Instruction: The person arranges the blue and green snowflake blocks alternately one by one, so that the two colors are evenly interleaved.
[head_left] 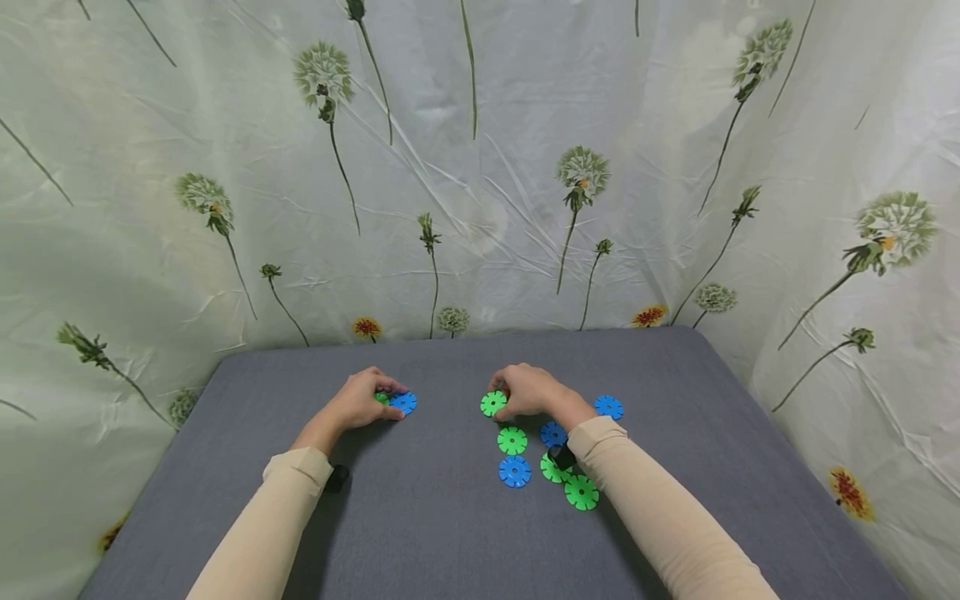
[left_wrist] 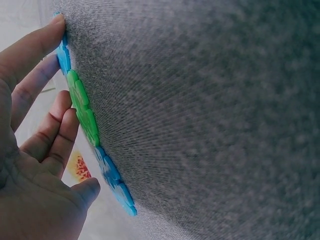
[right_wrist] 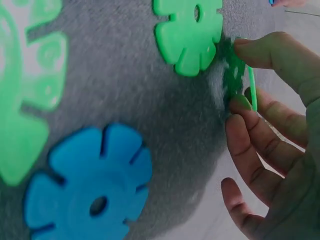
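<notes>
My left hand (head_left: 358, 402) rests low over the table at left of centre. Its thumb and a finger pinch the edges of a blue notched disc (head_left: 403, 403). Against that disc sits a green one (left_wrist: 83, 107), and a second blue disc (left_wrist: 116, 181) continues the row, largely hidden under the hand in the head view. To the right, my right hand (head_left: 534, 392) grips another green notched disc (head_left: 493, 404) between thumb and fingers; it is tilted in the right wrist view. Just nearer than it lies a loose green disc (head_left: 512, 441).
Around the right forearm lie more discs: a blue one (head_left: 514, 472) in front, a green one (head_left: 582, 492), a partly covered blue one (head_left: 553, 433) and a blue one (head_left: 609, 407) beyond. Grey cloth covers the table (head_left: 442, 517). A flower-print curtain (head_left: 495, 183) hangs behind.
</notes>
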